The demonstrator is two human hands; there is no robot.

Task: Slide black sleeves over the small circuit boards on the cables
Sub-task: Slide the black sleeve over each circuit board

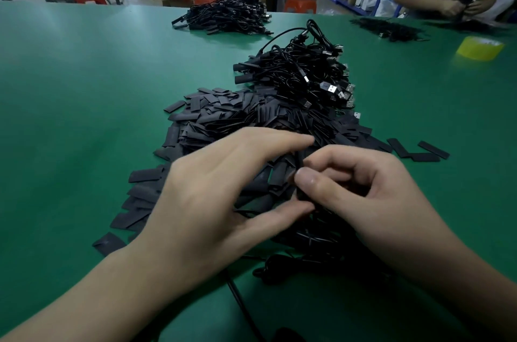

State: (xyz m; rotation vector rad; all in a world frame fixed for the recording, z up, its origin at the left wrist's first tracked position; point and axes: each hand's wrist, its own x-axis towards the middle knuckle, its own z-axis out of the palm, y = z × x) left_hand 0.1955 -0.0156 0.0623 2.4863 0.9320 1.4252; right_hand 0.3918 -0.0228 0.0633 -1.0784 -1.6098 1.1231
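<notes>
Head: two hands (212, 187) (372, 190) pinch one sleeve (299, 161).

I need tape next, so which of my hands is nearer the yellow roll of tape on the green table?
Right. The right hand lies toward the camera and left of the yellow roll of tape; the left hand lies farther left.

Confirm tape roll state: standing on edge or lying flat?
Lying flat: the yellow tape roll rests on the green table with its core hole facing up.
</notes>
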